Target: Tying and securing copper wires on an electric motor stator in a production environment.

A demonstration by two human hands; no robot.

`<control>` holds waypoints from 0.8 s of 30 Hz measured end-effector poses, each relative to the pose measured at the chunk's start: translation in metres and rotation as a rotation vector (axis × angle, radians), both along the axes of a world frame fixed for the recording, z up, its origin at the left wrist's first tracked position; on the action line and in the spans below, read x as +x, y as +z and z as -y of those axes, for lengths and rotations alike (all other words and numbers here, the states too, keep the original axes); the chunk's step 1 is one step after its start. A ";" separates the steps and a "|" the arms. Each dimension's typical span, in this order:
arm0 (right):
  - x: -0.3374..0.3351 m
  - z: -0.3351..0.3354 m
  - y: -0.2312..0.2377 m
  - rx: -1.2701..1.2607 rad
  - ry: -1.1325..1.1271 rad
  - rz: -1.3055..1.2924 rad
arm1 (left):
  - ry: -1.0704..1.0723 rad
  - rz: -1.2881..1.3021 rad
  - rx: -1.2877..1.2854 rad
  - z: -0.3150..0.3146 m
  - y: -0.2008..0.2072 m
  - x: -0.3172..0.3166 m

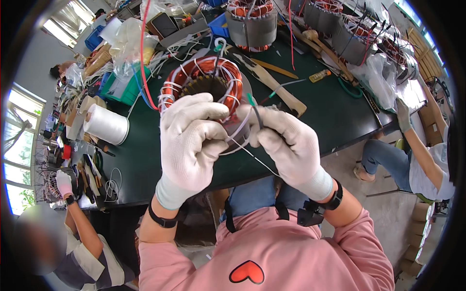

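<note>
A motor stator [235, 83] with orange-red copper windings laced in white cord sits on the table before me. My left hand [189, 140], in a white knit glove, is in front of its near left side, thumb and forefinger pinching a thin white cord [256, 159]. The cord slants down to the right, below my other hand. Close by on the right, my gloved right hand [289, 145] has its fingers closed around a dark grey wire [258, 118] with a green tip. A pale strip [240, 127] runs between the fingertips of both hands. My fingers partly hide the stator's near side.
More stators [252, 24] stand along the far side. A flat wooden tool [274, 87], a mallet [330, 53] and green-handled scissors [350, 88] lie rightward. A white cord spool [107, 124] and green bin [128, 87] are left. Co-workers sit at both sides; red wires hang overhead.
</note>
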State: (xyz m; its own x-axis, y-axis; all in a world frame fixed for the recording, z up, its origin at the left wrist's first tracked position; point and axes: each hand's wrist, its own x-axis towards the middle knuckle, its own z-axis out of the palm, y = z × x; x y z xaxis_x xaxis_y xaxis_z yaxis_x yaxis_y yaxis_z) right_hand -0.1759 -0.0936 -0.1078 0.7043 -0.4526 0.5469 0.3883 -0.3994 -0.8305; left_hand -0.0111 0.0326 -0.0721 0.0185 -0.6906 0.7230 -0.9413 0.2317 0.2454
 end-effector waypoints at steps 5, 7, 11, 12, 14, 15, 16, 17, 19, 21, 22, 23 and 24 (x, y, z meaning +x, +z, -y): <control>0.008 -0.005 0.021 0.466 0.268 -0.081 | 0.073 -0.270 0.057 -0.007 0.005 -0.009; 0.010 -0.002 0.022 0.418 0.289 -0.079 | 0.089 -0.284 0.062 -0.007 0.003 -0.007; 0.016 -0.005 0.029 0.380 0.384 -0.189 | -0.053 -0.460 0.042 -0.011 0.007 -0.004; 0.017 -0.004 0.029 0.373 0.390 -0.158 | -0.069 -0.417 0.051 -0.012 0.009 -0.001; 0.020 -0.004 0.026 0.414 0.375 -0.115 | -0.073 -0.447 0.092 -0.014 0.008 0.002; 0.020 0.003 0.029 0.424 0.460 -0.111 | -0.078 -0.479 0.134 -0.015 0.008 0.004; 0.019 0.003 0.031 0.369 0.435 -0.157 | -0.088 -0.531 0.217 -0.019 0.015 0.003; 0.018 0.003 0.034 0.313 0.410 -0.203 | -0.088 -0.534 0.215 -0.020 0.020 0.001; 0.015 0.009 0.042 0.055 0.325 -0.294 | -0.179 -0.912 -0.022 -0.022 0.028 -0.003; 0.013 0.007 0.053 -0.202 0.242 -0.378 | -0.090 -0.800 -0.083 -0.027 0.035 -0.007; 0.013 0.005 0.061 -0.289 0.186 -0.405 | 0.006 -0.610 0.043 -0.033 0.038 -0.010; 0.014 0.004 0.065 -0.375 0.132 -0.430 | 0.101 -0.420 0.168 -0.038 0.039 -0.011; 0.015 0.005 0.062 -0.498 0.082 -0.384 | 0.101 -0.544 0.129 -0.036 0.034 -0.016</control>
State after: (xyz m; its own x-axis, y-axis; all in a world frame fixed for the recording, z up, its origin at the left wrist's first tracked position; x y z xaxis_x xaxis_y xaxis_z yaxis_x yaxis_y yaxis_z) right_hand -0.1613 -0.0983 -0.0461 0.9139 -0.1453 0.3790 0.1450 -0.7552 -0.6392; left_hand -0.0271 0.0689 -0.0380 0.4358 -0.7479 0.5008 -0.6871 0.0830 0.7218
